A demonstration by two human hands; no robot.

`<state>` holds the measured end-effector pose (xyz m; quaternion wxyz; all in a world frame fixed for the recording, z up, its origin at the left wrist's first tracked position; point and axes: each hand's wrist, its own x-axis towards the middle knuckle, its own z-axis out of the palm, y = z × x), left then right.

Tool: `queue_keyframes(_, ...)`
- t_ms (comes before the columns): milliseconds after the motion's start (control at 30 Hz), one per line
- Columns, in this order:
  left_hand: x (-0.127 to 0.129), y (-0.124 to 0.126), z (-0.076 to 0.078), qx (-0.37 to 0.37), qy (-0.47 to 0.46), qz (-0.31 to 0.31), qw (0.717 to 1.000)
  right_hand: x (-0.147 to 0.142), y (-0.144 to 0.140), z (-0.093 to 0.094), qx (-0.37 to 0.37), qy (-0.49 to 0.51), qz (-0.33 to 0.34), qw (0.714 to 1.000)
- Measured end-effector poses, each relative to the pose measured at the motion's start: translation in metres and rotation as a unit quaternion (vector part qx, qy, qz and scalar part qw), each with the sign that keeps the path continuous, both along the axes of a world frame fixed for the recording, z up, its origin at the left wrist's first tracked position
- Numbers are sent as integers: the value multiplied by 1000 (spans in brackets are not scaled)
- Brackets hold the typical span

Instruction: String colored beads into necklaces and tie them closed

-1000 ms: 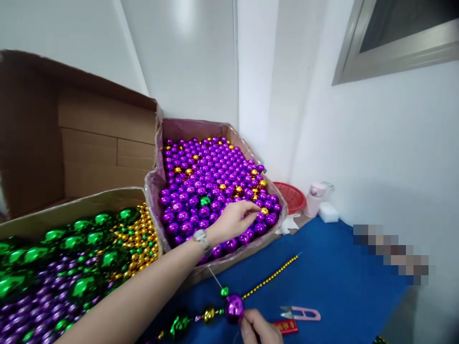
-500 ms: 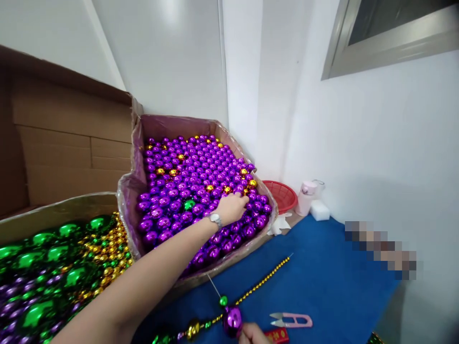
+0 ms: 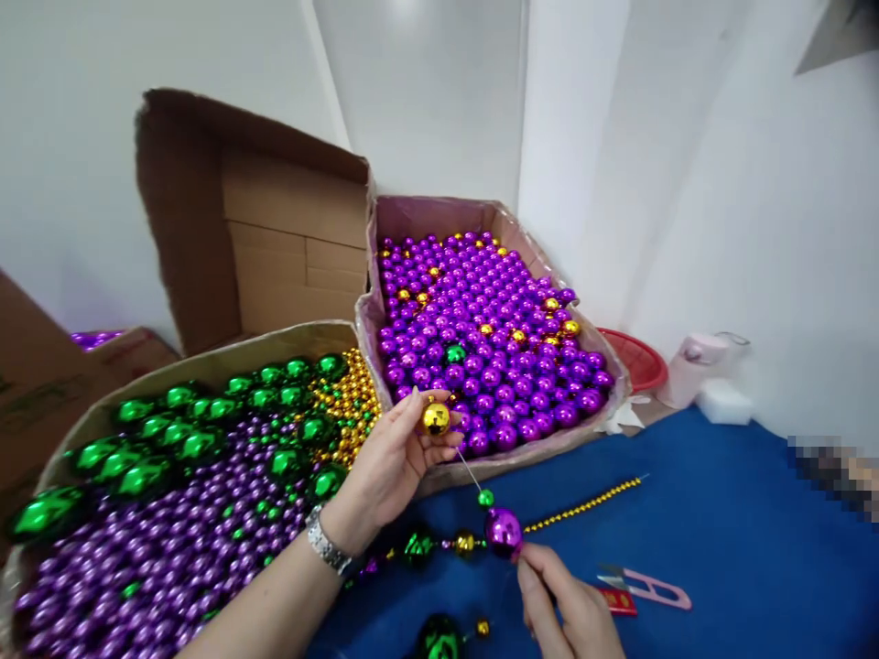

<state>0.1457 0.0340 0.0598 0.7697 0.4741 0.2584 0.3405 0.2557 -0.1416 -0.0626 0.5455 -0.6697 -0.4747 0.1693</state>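
Observation:
My left hand [image 3: 385, 471] pinches a gold bead [image 3: 436, 418] at the tip of a thin needle wire [image 3: 470, 471], just in front of the box of purple beads [image 3: 481, 339]. My right hand [image 3: 567, 609] grips the large purple bead [image 3: 503, 532] on the strand, low in the view. The strand runs left through a small green bead [image 3: 485, 498], a gold bead [image 3: 465, 543] and a green bead [image 3: 417, 546]. A string of tiny gold beads [image 3: 583, 505] trails right over the blue cloth [image 3: 721, 567].
A box of green, purple and gold beads [image 3: 171, 476] sits at the left, with an open cardboard box [image 3: 261, 229] behind. Pink thread snips [image 3: 645, 586] and a red item [image 3: 619, 599] lie by my right hand. A red basket [image 3: 635, 359], pink bottle [image 3: 690, 366] and white sponge [image 3: 724, 401] stand by the wall.
My left hand has come back out of the purple bead box with a gold bead and brought it to the needle tip. The camera has turned left and down.

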Motion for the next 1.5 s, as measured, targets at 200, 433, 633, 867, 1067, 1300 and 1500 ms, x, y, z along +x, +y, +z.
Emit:
queue_keyframes(200, -19, -17, -16, -107, -24, 46, 993, -13, -2, 9, 35, -37, 26, 998)
queue_keyframes(433, -30, -17, -23, -117, -30, 61, 991, -16, -4, 7, 29, -61, 69, 995)
queue_keyframes(633, -34, -20, -22, -108, -42, 72, 991, -13, -2, 7, 26, -111, 99, 989)
queue_keyframes(867, -38, -23, -21, -82, -35, 74, 993, -13, -3, 5, 17, -114, 115, 987)
queue_keyframes(1067, -39, -33, -28, 7, -30, 67, 997, -17, -1, 6, 0, -85, 85, 993)
queue_keyframes(1300, -42, -43, -41, 0, -42, 43, 998, -27, 0, 0, -37, -37, 42, 998)
queue_keyframes(1500, -48, -45, -47, 24, -12, 57, 998, -32, 0, -3, -63, 7, 43, 997)
